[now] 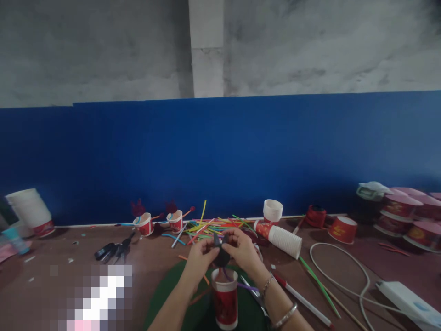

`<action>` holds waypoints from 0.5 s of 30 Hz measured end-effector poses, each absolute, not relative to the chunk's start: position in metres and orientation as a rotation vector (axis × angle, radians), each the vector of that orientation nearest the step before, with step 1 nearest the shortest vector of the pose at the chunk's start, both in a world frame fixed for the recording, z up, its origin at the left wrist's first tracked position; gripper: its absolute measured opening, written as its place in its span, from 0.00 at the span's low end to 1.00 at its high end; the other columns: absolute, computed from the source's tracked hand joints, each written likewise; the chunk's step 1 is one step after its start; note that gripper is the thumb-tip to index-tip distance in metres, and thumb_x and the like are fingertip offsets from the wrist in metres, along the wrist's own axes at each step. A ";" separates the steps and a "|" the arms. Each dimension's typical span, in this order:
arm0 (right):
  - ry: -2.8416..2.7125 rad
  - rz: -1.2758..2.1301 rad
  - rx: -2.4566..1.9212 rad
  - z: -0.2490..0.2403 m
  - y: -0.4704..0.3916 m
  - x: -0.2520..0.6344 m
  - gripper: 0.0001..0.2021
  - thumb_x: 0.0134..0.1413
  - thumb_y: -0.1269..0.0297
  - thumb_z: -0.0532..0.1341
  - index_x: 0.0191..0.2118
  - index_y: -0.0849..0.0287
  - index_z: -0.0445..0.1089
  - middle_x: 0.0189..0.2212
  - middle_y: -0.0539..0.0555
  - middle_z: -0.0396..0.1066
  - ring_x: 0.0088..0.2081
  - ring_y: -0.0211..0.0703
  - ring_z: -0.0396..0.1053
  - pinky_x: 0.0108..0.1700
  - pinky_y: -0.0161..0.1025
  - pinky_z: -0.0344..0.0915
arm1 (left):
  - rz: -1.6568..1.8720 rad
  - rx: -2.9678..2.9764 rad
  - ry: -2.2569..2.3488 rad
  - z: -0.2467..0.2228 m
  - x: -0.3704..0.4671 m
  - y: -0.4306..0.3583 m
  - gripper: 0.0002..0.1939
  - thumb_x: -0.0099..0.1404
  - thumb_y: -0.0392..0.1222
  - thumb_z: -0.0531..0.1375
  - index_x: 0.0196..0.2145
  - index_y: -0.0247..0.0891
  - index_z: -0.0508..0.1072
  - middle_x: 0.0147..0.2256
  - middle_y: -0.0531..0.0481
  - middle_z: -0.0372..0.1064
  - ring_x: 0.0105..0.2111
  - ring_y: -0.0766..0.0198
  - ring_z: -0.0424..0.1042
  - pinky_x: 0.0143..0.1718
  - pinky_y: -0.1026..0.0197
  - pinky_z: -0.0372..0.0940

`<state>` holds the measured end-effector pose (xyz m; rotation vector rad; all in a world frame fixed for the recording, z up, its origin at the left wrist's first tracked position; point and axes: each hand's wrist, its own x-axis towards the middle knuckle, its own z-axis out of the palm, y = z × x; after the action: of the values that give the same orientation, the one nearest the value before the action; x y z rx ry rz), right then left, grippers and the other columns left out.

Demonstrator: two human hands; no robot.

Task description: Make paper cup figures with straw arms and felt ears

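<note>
Both hands meet in front of me above a red and white paper cup [225,305]. My left hand [203,257] pinches the left side of a small dark cutout [222,259] with two pointed, ear-like tips. On its other side, my right hand [243,250] grips the same piece with thumb and fingers. The cup stands upright on a round green mat [168,294]. A purple straw [248,287] sticks out to the cup's right, and an orange-brown straw [200,296] lies out to its left. Whether the cutout touches the cup is unclear.
Colourful straws [206,225] lie piled behind my hands. Two small decorated cups [146,226] stand left of them, a toppled cup stack [284,241] right. Dark-handled tools [115,250] lie left. A red and white pen [306,303], cable [365,276] and white power strip [409,301] are right.
</note>
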<state>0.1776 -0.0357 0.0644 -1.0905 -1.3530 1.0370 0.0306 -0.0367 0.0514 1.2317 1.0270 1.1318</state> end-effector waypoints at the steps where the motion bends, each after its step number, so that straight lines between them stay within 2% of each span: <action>1: -1.371 1.016 -1.077 0.064 -0.036 0.178 0.15 0.35 0.71 0.59 0.36 0.60 0.66 0.19 0.45 0.66 0.23 0.36 0.64 0.26 0.33 0.61 | 1.138 1.247 1.027 0.051 0.031 -0.037 0.16 0.45 0.48 0.65 0.28 0.34 0.71 0.22 0.52 0.68 0.22 0.66 0.65 0.21 0.66 0.60; 4: -1.402 0.996 -1.083 0.065 -0.037 0.178 0.17 0.36 0.71 0.59 0.39 0.60 0.65 0.18 0.43 0.63 0.21 0.35 0.61 0.23 0.31 0.58 | 1.175 1.289 1.044 0.050 0.031 -0.037 0.14 0.48 0.49 0.63 0.21 0.35 0.68 0.19 0.55 0.63 0.20 0.69 0.61 0.21 0.67 0.56; 7: -1.381 1.039 -1.178 0.069 -0.040 0.177 0.15 0.38 0.67 0.60 0.38 0.60 0.66 0.20 0.45 0.64 0.23 0.36 0.63 0.23 0.31 0.58 | 1.212 1.322 1.049 0.052 0.031 -0.038 0.13 0.49 0.48 0.63 0.20 0.36 0.68 0.19 0.56 0.62 0.21 0.68 0.61 0.23 0.67 0.56; 10: -1.439 1.025 -1.306 0.072 -0.042 0.178 0.08 0.41 0.60 0.60 0.26 0.60 0.66 0.18 0.46 0.62 0.21 0.35 0.60 0.21 0.31 0.56 | 1.215 1.336 1.043 0.054 0.031 -0.040 0.13 0.49 0.48 0.63 0.20 0.36 0.69 0.19 0.56 0.62 0.21 0.68 0.61 0.24 0.67 0.57; 12: -1.503 0.983 -1.346 0.073 -0.042 0.180 0.12 0.41 0.57 0.60 0.18 0.59 0.61 0.15 0.45 0.58 0.19 0.34 0.55 0.20 0.31 0.52 | 1.201 1.334 1.042 0.055 0.031 -0.041 0.13 0.50 0.49 0.62 0.21 0.36 0.69 0.19 0.56 0.63 0.21 0.68 0.61 0.23 0.67 0.57; 15: -1.546 0.894 -1.353 0.073 -0.042 0.182 0.16 0.41 0.58 0.61 0.14 0.58 0.56 0.13 0.44 0.53 0.19 0.33 0.52 0.21 0.31 0.49 | 1.180 1.332 1.044 0.055 0.033 -0.041 0.13 0.49 0.50 0.62 0.21 0.36 0.69 0.20 0.54 0.64 0.20 0.68 0.61 0.22 0.66 0.57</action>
<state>0.1815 -0.0421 0.0726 -1.3534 -1.5462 0.8941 0.0327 -0.0412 0.0547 1.3317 1.0439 1.1804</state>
